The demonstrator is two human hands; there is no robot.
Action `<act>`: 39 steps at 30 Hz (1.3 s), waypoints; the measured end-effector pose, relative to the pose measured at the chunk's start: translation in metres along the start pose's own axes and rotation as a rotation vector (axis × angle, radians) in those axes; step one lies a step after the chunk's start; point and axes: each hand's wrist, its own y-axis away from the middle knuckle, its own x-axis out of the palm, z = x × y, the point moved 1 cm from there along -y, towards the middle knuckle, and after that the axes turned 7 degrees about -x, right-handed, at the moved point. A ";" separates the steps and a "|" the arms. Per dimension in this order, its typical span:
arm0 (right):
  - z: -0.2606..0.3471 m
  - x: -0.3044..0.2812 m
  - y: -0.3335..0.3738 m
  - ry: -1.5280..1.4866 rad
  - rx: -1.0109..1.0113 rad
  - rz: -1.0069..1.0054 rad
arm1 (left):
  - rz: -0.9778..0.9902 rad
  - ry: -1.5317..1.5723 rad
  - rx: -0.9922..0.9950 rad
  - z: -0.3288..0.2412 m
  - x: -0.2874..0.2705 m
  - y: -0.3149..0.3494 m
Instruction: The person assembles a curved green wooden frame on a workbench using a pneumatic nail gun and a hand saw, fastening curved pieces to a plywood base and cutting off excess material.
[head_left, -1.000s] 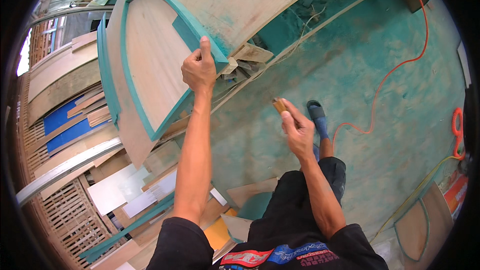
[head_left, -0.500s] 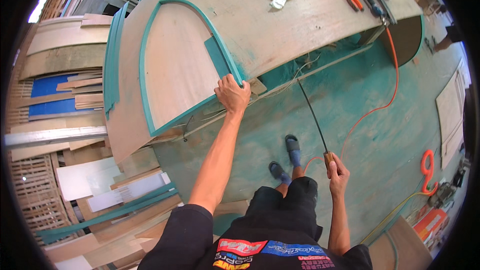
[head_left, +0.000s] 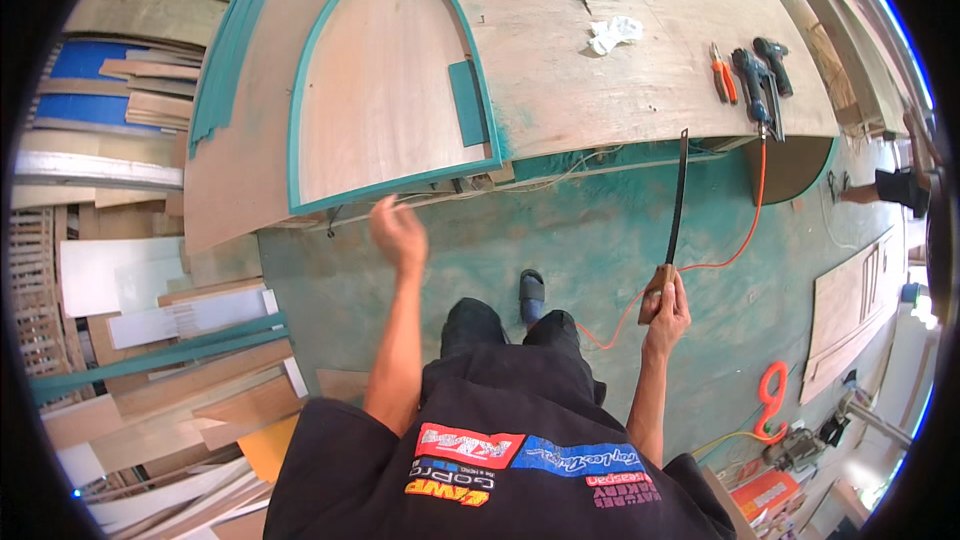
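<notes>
My right hand (head_left: 668,312) is closed around the wooden handle of a narrow-bladed hand saw (head_left: 677,202). The long dark blade points up and away, its tip in front of the table's near edge. My left hand (head_left: 400,236) hangs just off the table edge, slightly blurred, fingers loose and holding nothing. Beyond it lies an arched wooden panel (head_left: 385,90) with a teal strip frame (head_left: 301,90) around its outline. A short teal piece (head_left: 466,103) rests inside the frame's right side.
On the wooden table (head_left: 540,70) lie a crumpled white cloth (head_left: 615,34), orange-handled pliers (head_left: 723,76), an air nailer (head_left: 752,85) and a drill (head_left: 773,62). An orange hose (head_left: 755,210) runs down to the floor. Boards (head_left: 170,340) are stacked at left. Another person's leg (head_left: 857,195) shows far right.
My left hand has let go of the frame's corner and drawn back toward me. The saw has swung more upright in my right hand. My view has shifted, and my body is closer to the table.
</notes>
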 end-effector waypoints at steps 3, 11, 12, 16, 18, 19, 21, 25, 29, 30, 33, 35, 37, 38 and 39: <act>-0.001 0.031 -0.029 -0.010 0.000 0.000 | 0.023 0.210 -0.769 0.149 -0.046 -0.012; 0.025 0.137 -0.048 -0.017 -0.074 0.224 | 0.103 0.385 -0.525 0.250 -0.077 -0.112; 0.029 0.153 -0.041 -0.008 -0.087 0.238 | 0.132 0.444 -0.590 0.250 -0.073 -0.117; 0.050 0.216 -0.003 0.015 -0.099 0.238 | 0.121 0.495 -0.737 0.239 -0.075 -0.117; 0.052 0.232 0.007 0.019 -0.087 0.218 | 0.129 0.482 -0.660 0.236 -0.082 -0.117; 0.053 0.239 0.012 0.029 -0.090 0.201 | 0.130 0.474 -0.616 0.239 -0.083 -0.115; 0.054 0.251 0.021 0.048 -0.096 0.155 | 0.176 0.481 -0.599 0.245 -0.087 -0.118; 0.065 0.281 0.033 0.070 -0.143 0.046 | 0.193 0.437 -0.514 0.248 -0.097 -0.124; 0.064 0.287 0.016 0.167 -0.217 0.025 | 0.176 0.330 -0.557 0.244 -0.100 -0.133; 0.060 0.286 0.007 0.206 -0.235 0.029 | 0.166 0.307 -0.586 0.242 -0.101 -0.140; 0.049 0.274 -0.020 0.372 -0.259 0.013 | 0.408 0.067 -0.613 0.230 -0.111 -0.175; 0.047 0.277 -0.036 0.495 -0.295 0.020 | 0.355 0.045 -0.485 0.226 -0.105 -0.189; 0.045 0.282 -0.046 0.762 -0.391 0.044 | 0.375 -0.100 -0.353 0.231 -0.097 -0.196; 0.038 0.283 -0.051 0.860 -0.473 0.019 | 0.402 -0.122 -0.340 0.231 -0.093 -0.197; 0.035 0.286 -0.059 0.965 -0.555 0.002 | 0.372 -0.140 -0.354 0.233 -0.089 -0.195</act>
